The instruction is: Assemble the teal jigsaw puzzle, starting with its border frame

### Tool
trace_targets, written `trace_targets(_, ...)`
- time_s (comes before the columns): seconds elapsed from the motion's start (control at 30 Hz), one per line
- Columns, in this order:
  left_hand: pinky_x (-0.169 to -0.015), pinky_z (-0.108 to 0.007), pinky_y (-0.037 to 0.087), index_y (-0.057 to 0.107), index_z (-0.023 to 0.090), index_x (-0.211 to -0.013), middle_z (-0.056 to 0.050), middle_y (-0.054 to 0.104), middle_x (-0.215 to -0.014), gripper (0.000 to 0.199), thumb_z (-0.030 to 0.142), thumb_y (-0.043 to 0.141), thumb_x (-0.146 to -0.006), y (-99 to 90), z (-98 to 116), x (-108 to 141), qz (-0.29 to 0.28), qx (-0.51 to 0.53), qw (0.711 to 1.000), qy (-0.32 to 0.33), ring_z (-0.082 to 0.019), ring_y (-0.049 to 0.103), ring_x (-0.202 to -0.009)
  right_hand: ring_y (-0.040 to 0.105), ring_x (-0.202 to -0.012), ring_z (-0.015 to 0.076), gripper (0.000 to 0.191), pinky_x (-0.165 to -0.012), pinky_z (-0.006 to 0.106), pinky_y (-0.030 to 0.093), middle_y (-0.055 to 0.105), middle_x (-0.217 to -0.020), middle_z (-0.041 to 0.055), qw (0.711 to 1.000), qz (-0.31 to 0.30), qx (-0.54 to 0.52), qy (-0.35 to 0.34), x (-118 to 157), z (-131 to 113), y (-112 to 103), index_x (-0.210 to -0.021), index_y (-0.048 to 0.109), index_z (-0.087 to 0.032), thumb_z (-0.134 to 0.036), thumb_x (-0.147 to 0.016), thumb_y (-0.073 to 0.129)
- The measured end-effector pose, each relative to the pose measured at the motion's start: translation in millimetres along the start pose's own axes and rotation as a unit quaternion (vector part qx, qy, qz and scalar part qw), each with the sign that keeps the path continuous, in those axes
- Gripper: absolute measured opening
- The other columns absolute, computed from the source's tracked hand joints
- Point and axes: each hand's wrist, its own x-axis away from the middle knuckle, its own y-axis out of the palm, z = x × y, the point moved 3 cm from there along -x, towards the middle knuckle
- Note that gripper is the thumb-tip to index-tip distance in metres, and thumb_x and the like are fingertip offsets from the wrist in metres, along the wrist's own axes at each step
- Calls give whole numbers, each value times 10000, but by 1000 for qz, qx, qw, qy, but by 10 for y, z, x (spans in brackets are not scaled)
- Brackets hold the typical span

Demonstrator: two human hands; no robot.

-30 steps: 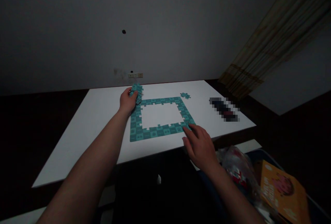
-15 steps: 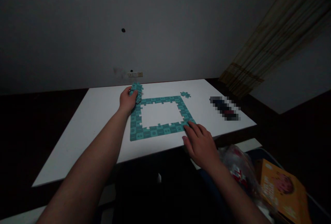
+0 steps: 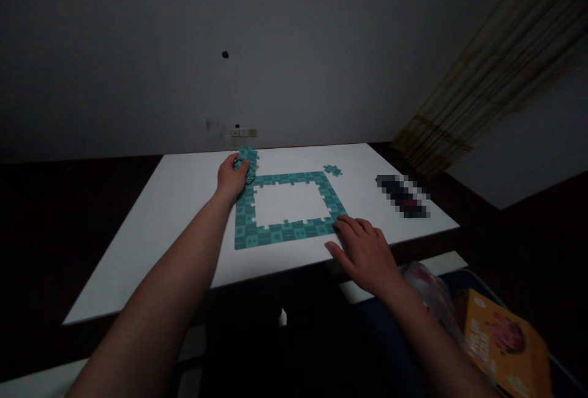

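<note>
My left hand [image 3: 232,179] is shut on a small stack of teal puzzle pieces [image 3: 247,157], which stick out past my fingers at the far side of the table. A dark loop shows beneath them, too small to identify. A square ring of joined teal jigsaw pieces [image 3: 275,236] lies flat on the table, with bare white surface inside it. My right hand [image 3: 362,250] rests open, its fingertips touching the ring's near right corner. One loose teal piece [image 3: 332,170] lies beyond the ring, apart from both hands.
The white table [image 3: 151,251] has a pixelated dark object [image 3: 403,196] at its right. Below its near edge are a clear plastic bag [image 3: 427,294] and an orange picture book [image 3: 505,340]. A wall socket strip [image 3: 243,132] and a curtain [image 3: 459,98] stand beyond.
My right hand has shifted slightly right along the ring's near corner. My left hand still grips the pieces. The whole view has moved a little to the left.
</note>
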Motion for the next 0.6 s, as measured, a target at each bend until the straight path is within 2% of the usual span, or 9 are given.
trace_targets(0.13, -921, -398, 649, 835, 258, -1193, -93, 869, -1122, 275, 366, 801, -942, 0, 28, 10, -1, 0, 1000, 3, -259, 798, -961, 697, -1358, 454, 367, -1066, 696, 555, 789, -1488, 128, 999, -6, -26, -41, -159, -169, -99, -1438, 795, -385, -439, -1168, 552)
trace_targets(0.23, -910, -389, 638, 833, 254, -1195, -84, 871, -1110, 271, 348, 790, -944, 6, 40, 18, -1, 8, 1000, 1, -254, 792, -956, 673, -1380, 438, 432, -1113, 663, 533, 762, -1529, 137, 994, -29, -42, -92, -340, -367, -91, -1547, 755, -350, -415, -1171, 554)
trace_targets(0.33, -901, -377, 624, 829, 254, -1188, -80, 868, -1107, 266, 353, 795, -943, 12, 39, 21, 0, 10, 1000, -5, -246, 780, -952, 676, -1312, 433, 485, -1097, 646, 529, 775, -1461, 149, 990, -55, -29, -123, -519, -501, -6, -1626, 711, -334, -416, -1183, 531)
trace_targets(0.47, -908, -364, 614, 826, 254, -1169, -78, 866, -1111, 266, 380, 840, -935, 19, 24, 18, 1, 16, 1000, -7, -239, 770, -957, 682, -1215, 428, 482, -1017, 608, 527, 772, -1376, 178, 985, -74, -3, -154, -658, -558, 110, -1602, 736, -299, -423, -1171, 558)
trace_targets(0.6, -890, -357, 601, 834, 252, -1156, -76, 865, -1103, 226, 326, 836, -943, 23, 8, 13, 0, 21, 1000, 9, -236, 763, -940, 707, -1161, 405, 439, -957, 555, 526, 779, -1296, 182, 984, -97, -25, -147, -819, -516, 95, -1496, 811, -279, -424, -1174, 549)
